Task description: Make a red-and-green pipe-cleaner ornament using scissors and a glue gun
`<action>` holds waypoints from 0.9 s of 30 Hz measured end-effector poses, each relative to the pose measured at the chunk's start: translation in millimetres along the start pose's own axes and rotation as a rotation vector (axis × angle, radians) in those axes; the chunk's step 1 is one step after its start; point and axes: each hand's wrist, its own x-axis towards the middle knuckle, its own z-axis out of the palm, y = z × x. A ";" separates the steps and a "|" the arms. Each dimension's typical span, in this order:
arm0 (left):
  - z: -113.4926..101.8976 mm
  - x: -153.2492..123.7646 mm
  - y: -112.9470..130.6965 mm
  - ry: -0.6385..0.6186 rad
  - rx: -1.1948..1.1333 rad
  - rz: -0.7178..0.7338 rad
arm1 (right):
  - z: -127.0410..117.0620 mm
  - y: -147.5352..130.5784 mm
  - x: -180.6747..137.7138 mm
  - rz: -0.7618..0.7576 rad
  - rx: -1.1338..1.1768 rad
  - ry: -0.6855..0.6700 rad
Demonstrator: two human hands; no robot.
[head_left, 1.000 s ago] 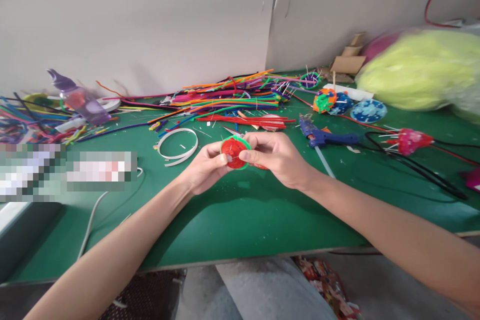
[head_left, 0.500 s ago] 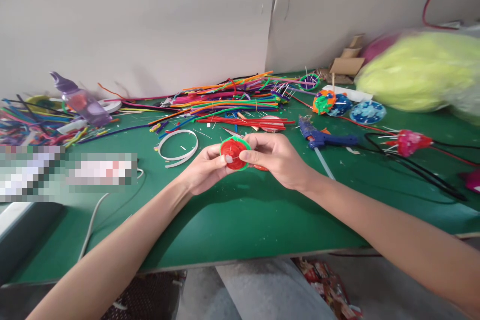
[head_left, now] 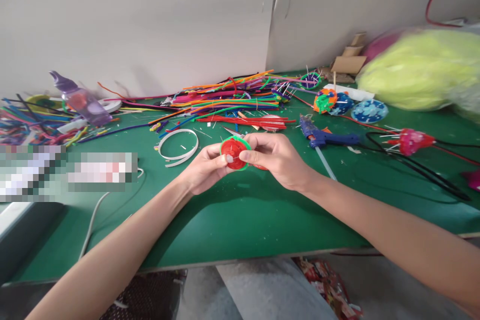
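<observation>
Between both hands is a small red disc (head_left: 233,150) of coiled pipe cleaner with a bright green rim, raised over the front part of the table. My left hand (head_left: 204,169) grips its left edge, thumb on the red face. On the other edge, my right hand (head_left: 279,160) pinches it between thumb and fingers. A thin pale strand shows across the red face. Behind the disc, a pointed metal blade (head_left: 233,133) sticks out, and a bit of red handle shows under my right hand; they look like scissors. Whether that hand also holds them, I cannot tell.
Bundles of coloured pipe cleaners (head_left: 232,105) line the back of the green table (head_left: 240,230). A white strip coil (head_left: 178,145) lies left. To the right are a blue glue gun (head_left: 330,138), a blue patterned piece (head_left: 369,111) and a pink-red piece (head_left: 410,141). A purple bottle (head_left: 84,102) stands back left.
Hands and disc stay almost exactly where they were. The things on the right side of the view have shifted a few pixels rightward, as from a slight head turn.
</observation>
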 end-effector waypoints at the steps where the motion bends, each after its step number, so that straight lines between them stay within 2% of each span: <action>1: -0.1 0.0 0.0 -0.003 -0.001 0.001 | 0.1 -0.1 0.0 0.001 0.004 0.000; 27: 0.7 0.9 0.0 -0.015 0.000 0.002 | -0.1 3.9 -0.4 -0.001 0.029 0.008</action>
